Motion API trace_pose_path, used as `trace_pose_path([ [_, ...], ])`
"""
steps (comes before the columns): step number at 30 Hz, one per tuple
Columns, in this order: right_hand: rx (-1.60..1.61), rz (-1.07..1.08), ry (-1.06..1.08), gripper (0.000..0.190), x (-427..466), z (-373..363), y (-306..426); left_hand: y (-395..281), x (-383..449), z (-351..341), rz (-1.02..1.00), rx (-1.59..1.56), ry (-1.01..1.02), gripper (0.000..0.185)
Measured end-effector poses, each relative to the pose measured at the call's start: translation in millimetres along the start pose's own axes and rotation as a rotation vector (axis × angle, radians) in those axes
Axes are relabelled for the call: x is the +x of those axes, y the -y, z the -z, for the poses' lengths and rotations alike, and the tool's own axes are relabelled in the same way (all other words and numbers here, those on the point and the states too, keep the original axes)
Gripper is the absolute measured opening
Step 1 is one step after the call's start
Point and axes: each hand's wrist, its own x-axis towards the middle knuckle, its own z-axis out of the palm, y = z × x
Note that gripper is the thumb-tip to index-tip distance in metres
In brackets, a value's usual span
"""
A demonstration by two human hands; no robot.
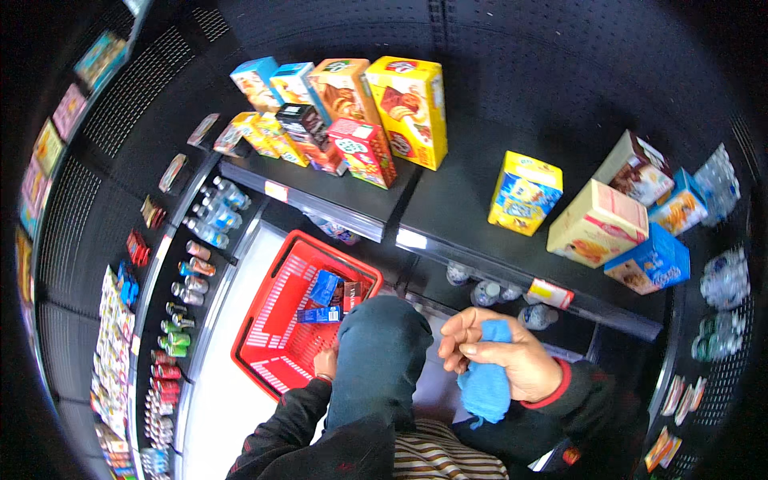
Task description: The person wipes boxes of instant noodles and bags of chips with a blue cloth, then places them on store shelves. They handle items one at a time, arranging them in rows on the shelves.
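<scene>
My right hand (504, 354) holds a folded light-blue cloth (487, 384), palm turned up and fingers curled, in front of the lower shelf. At the red plastic shopping basket (255, 327), my left hand (326, 362) reaches to the side nearest me; its fingers are partly hidden behind my raised knee (381, 354). Inside the basket lie a blue box (319, 314), a blue packet (325, 287) and a dark red box (352, 294). On the black shelf ahead stand a tall yellow carton (411, 111), a red carton (363, 150) and a yellow-and-blue carton (524, 192).
More cartons (600, 222) stand at the shelf's right end. Water bottles (538, 316) sit on the lower shelf, below the metal shelf edge (480, 270). Side shelving at left carries bottles (216, 210), drink cans (174, 344) and small packets (138, 247). Bottles (725, 279) also stand at far right.
</scene>
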Motion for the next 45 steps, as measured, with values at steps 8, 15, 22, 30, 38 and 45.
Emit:
trace_pose_path([
  [8, -0.062, -0.269, -0.115, 0.036, 21.2, 28.3, -14.7, -103.4, 24.1, 148.0, -0.002, -0.138, 0.183, 0.015],
  [15, 0.054, -0.133, -0.158, 0.046, 37.1, 59.3, -15.8, -114.4, 38.2, 144.3, 0.037, -0.152, 0.231, 0.015],
  [22, 0.315, -0.193, -0.386, 0.05, 36.6, 44.8, -16.7, -78.8, 48.0, 153.0, 0.108, -0.772, 0.401, 0.062],
  [30, 0.426, -0.311, -0.321, 0.041, 33.7, 64.5, -37.4, -48.5, 85.6, 110.2, -0.058, -0.21, 0.04, 0.061],
  [38, 0.373, -0.181, -0.333, 0.037, 40.9, 86.3, -33.1, -65.0, 133.3, 70.5, -0.222, -0.081, -0.078, 0.05],
  [45, 0.403, -0.194, -0.274, 0.032, 49.7, 90.3, -32.0, -27.2, 107.9, 99.6, -0.143, -0.16, -0.059, 0.046],
])
